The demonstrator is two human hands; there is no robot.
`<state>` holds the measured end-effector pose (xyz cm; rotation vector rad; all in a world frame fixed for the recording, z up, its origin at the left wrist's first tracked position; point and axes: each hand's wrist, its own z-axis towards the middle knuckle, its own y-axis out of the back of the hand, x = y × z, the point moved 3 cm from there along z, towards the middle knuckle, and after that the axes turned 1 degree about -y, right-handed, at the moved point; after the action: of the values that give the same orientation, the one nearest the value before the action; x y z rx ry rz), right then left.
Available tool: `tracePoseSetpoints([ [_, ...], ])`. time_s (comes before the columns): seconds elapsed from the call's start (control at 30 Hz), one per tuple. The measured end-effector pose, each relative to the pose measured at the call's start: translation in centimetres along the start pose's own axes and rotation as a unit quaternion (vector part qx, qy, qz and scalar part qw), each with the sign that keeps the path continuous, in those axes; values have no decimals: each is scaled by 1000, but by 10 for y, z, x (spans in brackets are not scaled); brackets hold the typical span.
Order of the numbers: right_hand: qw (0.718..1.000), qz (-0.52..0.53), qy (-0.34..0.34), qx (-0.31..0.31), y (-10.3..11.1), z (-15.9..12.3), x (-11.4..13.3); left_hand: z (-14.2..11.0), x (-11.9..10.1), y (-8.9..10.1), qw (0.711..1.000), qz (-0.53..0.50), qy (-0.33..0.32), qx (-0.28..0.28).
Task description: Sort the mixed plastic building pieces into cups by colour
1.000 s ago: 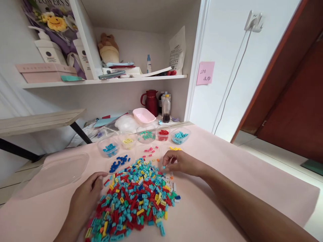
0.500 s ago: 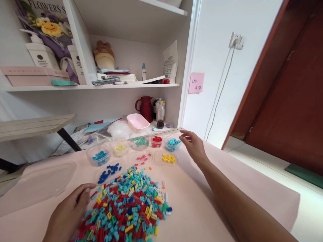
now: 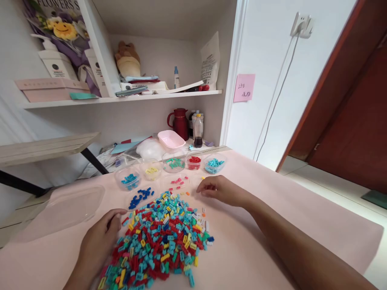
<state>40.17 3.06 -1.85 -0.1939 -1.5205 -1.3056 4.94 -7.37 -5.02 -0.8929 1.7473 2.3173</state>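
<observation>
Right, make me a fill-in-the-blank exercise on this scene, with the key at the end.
1. The hand nearer the turquoise toy bricks is the person's ____ one.
2. In the back row, the toy bricks between the green toy bricks and the turquoise ones are ____.
3. The number on the sticky note is ____.
4. The open tub in front of the jug is coloured ____.

Missing words: right; red; 250; pink.

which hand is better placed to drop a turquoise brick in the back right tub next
Probably the right hand: it is just in front of that clear tub, while the left hand is beside the brick pile, farther away to the left.
</observation>
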Motion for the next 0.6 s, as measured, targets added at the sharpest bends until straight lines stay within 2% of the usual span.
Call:
tracePoseSetpoints([
  [0.1, 996, -73, 32, 40, -15, -1, 9, -1, 0, 0, 1000, 11, 11, -4],
  [0.27, 985, -139, 67, 77, -30, -1, 14, -1, -1, 1, 1000, 3, -1, 2],
  [0.6, 983, -153, 77, 65, -34, 2, 4, -2, 0, 2, 1000, 6, -7, -6],
])
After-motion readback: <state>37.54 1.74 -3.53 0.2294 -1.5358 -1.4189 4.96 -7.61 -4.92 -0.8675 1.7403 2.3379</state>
